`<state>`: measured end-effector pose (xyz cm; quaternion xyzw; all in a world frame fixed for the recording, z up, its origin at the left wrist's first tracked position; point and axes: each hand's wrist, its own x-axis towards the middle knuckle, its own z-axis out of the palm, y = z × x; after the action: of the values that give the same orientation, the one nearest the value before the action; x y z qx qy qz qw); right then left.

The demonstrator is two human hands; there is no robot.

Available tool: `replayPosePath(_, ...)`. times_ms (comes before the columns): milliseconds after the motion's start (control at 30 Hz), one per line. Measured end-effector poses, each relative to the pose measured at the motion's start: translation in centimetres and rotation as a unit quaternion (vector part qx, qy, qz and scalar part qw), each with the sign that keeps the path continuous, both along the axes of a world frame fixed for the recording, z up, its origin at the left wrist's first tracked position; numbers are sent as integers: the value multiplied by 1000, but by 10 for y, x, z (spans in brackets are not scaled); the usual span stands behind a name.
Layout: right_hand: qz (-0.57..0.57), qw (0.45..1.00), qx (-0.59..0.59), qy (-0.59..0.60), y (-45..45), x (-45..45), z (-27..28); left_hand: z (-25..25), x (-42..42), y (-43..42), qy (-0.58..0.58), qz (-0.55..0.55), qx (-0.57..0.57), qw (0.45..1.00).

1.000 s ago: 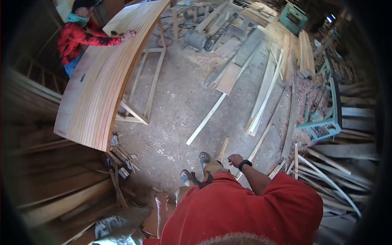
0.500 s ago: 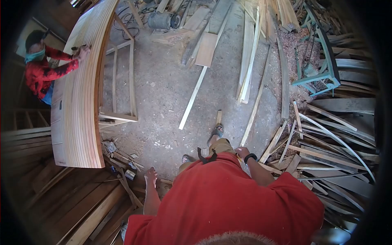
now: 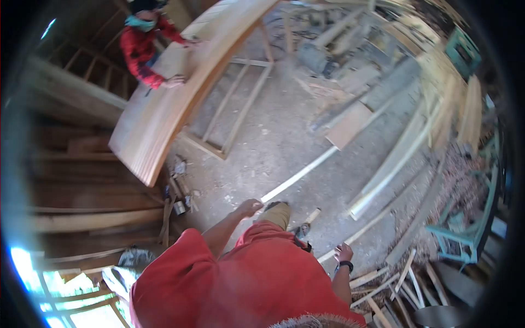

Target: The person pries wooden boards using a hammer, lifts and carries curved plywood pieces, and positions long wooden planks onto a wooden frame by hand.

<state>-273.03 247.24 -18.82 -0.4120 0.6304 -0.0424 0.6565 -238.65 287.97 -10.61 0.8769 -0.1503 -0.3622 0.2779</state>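
My left hand (image 3: 249,208) hangs over the concrete floor, beside my leg and the near end of a long pale strip (image 3: 299,174). Its fingers look curled, but blur hides whether they hold anything. My right hand (image 3: 343,252), with a black band on the wrist, is low on the right, above a thin strip lying on the floor. Its fingers are partly bent and I see nothing in them. A large curved slatted wood panel (image 3: 191,82) rests on a frame at the upper left.
A co-worker in a red checked shirt (image 3: 136,49) leans over the panel with both hands on it. Planks (image 3: 394,164) lie along the right floor. A green metal frame (image 3: 465,240) stands far right, near scrap strips. Boards (image 3: 82,221) line the left.
The view has swung, and the panel sits farther right and more slanted. My left hand has moved forward from beside my body. The co-worker's hands are now farther apart on the panel.
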Motion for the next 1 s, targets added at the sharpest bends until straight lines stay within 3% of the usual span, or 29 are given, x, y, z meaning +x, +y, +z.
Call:
replayPosePath(100, 48, 997, 57, 7, -25, -13, -28, -20, 25, -27, 37, 21, -67, 997)
replayPosePath(200, 31, 998, 44, 29, -41, 2, -13, -20, 45, -64, 140, 83, -39, 986)
replayPosePath(300, 7, 998, 32, 58, -62, 27, 6, -36, 72, -99, 139, 51, 6, 989)
replayPosePath(400, -38, 995, 44, 78, -83, 43, 15, -82, 123, -131, 182, 16, 53, 982)
replayPosePath(433, -57, 993, 65, 83, -90, 46, 18, -56, 140, -165, 147, -15, 92, 985)
replayPosePath(533, -19, 989, 79, 126, -119, 76, 38, -74, 218, -251, 125, -33, 74, 989)
replayPosePath(600, -45, 991, 69, 107, -150, 104, 46, -70, 278, -329, 39, -103, 83, 991)
replayPosePath(667, -48, 993, 37, 98, -181, 138, 59, -77, 334, -398, -20, -94, -12, 995)
replayPosePath(733, -41, 994, 14, 101, -212, 155, 36, -37, 380, -480, 29, -56, -31, 997)
replayPosePath(800, 84, 971, -194, 117, -241, 162, -1, -29, 414, -540, 26, -40, -148, 988)
replayPosePath(833, 66, 982, -127, 126, -265, 190, 34, -23, 424, -567, 24, -39, -149, 988)
replayPosePath(900, 49, 985, -126, 104, -300, 211, 21, -6, 437, -616, 38, -16, -191, 981)
replayPosePath(1000, 55, 986, -111, 114, -359, 242, 24, -20, 450, -655, 28, -55, -140, 988)
